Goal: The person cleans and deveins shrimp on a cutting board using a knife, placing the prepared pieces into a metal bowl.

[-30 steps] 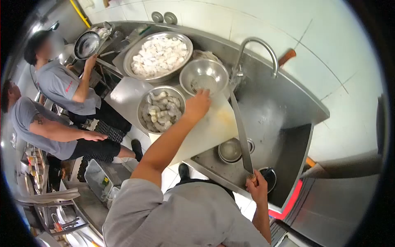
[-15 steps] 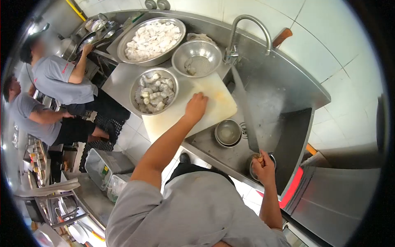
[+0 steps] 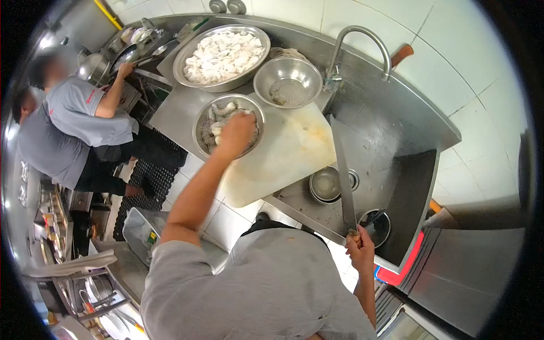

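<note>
My left hand (image 3: 237, 134) reaches into a steel bowl of raw prawns (image 3: 211, 126) on the counter; whether its fingers hold a prawn I cannot tell. To the bowl's right lies a white cutting board (image 3: 289, 153). My right hand (image 3: 360, 248) grips the handle of a long knife (image 3: 341, 170) whose blade points up over the sink (image 3: 391, 170). Behind the board stands a steel colander bowl (image 3: 288, 82), and a large steel bowl of white pieces (image 3: 221, 55) sits further back.
A curved tap (image 3: 362, 51) rises at the sink's back. A small steel bowl (image 3: 326, 185) and a dark cup (image 3: 376, 226) lie in the sink. Two people in grey shirts (image 3: 73, 122) work at the left by a stove. A plastic bin (image 3: 141, 233) sits on the floor.
My left hand moved from the colander to the cutting board, then left into the prawn bowl. The knife stayed upright over the sink in my right hand.
</note>
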The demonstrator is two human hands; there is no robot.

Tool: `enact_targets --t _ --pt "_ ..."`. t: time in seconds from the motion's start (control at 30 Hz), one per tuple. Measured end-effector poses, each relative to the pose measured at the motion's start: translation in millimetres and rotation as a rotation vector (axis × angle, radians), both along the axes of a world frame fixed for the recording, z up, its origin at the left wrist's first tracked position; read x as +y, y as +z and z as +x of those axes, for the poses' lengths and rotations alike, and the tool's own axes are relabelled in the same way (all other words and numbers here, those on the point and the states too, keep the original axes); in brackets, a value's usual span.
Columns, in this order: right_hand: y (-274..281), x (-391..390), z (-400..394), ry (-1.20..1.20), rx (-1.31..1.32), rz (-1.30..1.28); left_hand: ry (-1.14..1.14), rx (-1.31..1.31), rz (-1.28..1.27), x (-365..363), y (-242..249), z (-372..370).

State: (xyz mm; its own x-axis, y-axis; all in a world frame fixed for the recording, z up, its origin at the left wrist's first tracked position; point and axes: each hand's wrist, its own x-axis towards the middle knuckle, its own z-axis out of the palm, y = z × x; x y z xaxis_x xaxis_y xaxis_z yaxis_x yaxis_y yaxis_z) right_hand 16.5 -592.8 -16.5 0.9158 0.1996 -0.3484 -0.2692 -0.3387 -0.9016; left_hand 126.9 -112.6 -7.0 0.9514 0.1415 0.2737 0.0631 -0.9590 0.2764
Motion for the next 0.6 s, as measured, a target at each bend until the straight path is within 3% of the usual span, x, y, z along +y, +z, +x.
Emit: enact_targets --t 0.07,0.27,0.37,0.47,0.6 --pt "1.1 5.2 -4.8 -0.011 0.007 -0.032 0.024 0.252 0.067 37.0 2.3 -16.0" --pt "2.4 11.3 7.6 0.130 0.022 -0.165 -0.002 0.294 0.226 43.7 -3.1 -29.6" --pt "7.1 17.1 17.4 0.216 0.014 -0.232 -0.039 0.187 0.034 61.6 -4.4 -27.6" --pt "-4.7 11.7 25.0 0.326 -0.080 -0.281 0.141 0.077 -0.544 57.0 22.9 -35.0" --pt "5.6 15.7 34.3 0.387 -0.049 -0.313 0.032 -0.077 -0.559 4.7 50.1 -30.5"
